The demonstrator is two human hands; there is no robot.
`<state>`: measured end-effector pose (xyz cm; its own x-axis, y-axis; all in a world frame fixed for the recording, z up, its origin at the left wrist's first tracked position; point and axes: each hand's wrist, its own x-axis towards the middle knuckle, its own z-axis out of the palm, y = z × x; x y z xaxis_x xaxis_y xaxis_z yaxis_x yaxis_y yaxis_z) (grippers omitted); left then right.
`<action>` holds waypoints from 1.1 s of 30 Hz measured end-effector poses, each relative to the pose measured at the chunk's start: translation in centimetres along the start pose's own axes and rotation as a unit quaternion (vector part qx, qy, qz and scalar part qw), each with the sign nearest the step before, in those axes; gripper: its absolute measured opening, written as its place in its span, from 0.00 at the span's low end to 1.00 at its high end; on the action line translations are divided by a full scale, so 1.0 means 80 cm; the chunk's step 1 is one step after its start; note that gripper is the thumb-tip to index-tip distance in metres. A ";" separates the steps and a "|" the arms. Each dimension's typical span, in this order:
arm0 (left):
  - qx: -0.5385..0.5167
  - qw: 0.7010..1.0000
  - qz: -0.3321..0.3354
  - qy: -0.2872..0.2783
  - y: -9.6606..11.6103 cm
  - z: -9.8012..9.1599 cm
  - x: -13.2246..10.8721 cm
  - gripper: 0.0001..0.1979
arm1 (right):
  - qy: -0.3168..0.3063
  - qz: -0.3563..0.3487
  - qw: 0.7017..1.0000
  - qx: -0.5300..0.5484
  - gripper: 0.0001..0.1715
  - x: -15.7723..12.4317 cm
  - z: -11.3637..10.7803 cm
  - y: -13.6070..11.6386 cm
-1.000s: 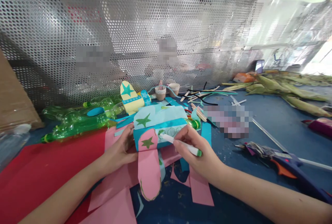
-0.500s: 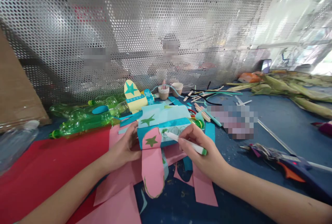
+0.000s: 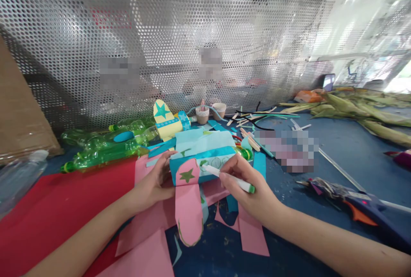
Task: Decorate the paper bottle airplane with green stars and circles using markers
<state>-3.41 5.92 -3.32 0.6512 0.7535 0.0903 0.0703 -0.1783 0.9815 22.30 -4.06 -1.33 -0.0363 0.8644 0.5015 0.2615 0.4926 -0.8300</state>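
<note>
A paper-covered bottle craft (image 3: 221,153), wrapped in blue paper with a light-blue band of drawn circles, sits in front of me. From its near side a long pink paper piece (image 3: 189,210) with a green star hangs down. At the craft's left end my left hand (image 3: 157,183) is closed around it, with the fingers partly hidden behind. My right hand (image 3: 252,185) pinches a white marker (image 3: 233,178) with a green end. The marker's tip touches the leftmost circle, which has green in it.
Red paper (image 3: 80,200) and pink sheets (image 3: 141,247) lie at left and below. Green plastic bottles (image 3: 105,155) and a yellow paper-wrapped bottle craft (image 3: 168,127) stand behind. A glue gun (image 3: 359,204) with a red light, corn husks (image 3: 346,105) and sticks (image 3: 250,138) are rightward.
The marker's tip has shifted slightly left within the circle. The light-blue paper on top of the craft has tilted, so less of its green star shows. Both hands keep their hold.
</note>
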 end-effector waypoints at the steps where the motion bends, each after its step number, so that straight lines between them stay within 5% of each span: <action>1: 0.003 1.000 -0.001 0.002 -0.001 0.000 0.000 0.46 | -0.003 0.003 1.000 -0.001 0.08 0.000 0.000 0.000; 33: 0.027 1.000 0.001 0.009 -0.002 -0.002 0.000 0.41 | 0.039 0.002 0.999 0.001 0.09 0.001 -0.001 0.001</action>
<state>-3.54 6.05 -3.48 0.6374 0.7647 0.0949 0.1112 -0.2132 0.9707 22.39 -3.99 -1.35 0.0403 0.8557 0.5159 0.2601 0.4895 -0.8323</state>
